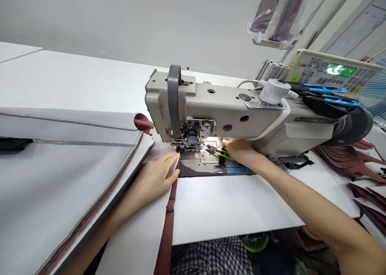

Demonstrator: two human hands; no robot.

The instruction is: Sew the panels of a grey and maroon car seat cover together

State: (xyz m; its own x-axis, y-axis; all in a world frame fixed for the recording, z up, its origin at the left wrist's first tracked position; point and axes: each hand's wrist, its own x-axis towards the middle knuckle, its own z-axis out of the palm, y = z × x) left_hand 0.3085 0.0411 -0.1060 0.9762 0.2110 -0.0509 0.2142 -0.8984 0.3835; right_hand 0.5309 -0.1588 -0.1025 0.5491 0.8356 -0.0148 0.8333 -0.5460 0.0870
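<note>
My left hand point(157, 177) lies flat on a grey fabric panel point(60, 186) with a maroon edge strip point(169, 222), fingertips close to the presser foot point(182, 146) of an industrial sewing machine point(235, 110). My right hand point(238, 149) reaches under the machine arm and grips yellow-green thread snips point(220, 152) beside the needle plate. Blue-handled snips point(233, 169) lie on the machine bed just in front of that hand.
A control panel point(331, 72) with a green screen stands at the back right. Blue scissors point(328, 92) rest on top of the machine. Stacked maroon pieces point(356, 158) lie at the right. Plastic-wrapped items point(277, 13) hang above. The white table point(235, 202) spreads in front.
</note>
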